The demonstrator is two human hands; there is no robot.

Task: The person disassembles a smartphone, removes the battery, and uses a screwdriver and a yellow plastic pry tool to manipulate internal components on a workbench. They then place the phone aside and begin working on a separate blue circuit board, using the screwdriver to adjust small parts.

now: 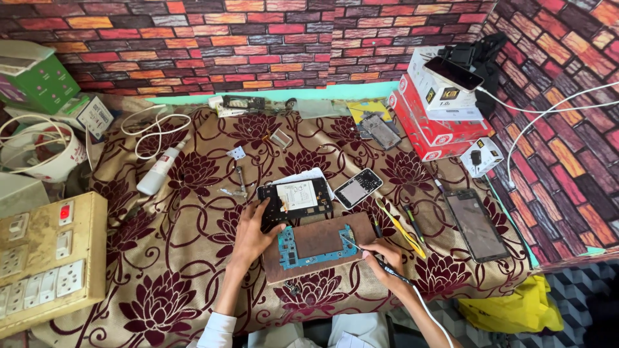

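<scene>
A blue phone circuit board [289, 248] lies on a brown work pad [322, 237] on the flowered cloth. My left hand [253, 227] rests at the board's left end, fingers touching the black opened phone frame [295, 197] just above. My right hand [385, 258] grips a thin corded tool [367, 252] like a pen, its metal tip touching the board's right edge. A white cord runs from the tool past my wrist.
A small phone [358, 188], yellow tweezers [401, 227], a dark screen panel [477, 224], a white bottle [158, 171] and small parts lie around. Red and white boxes [435, 109] stand back right. A switchboard [48, 258] sits left, a yellow cloth [516, 309] lower right.
</scene>
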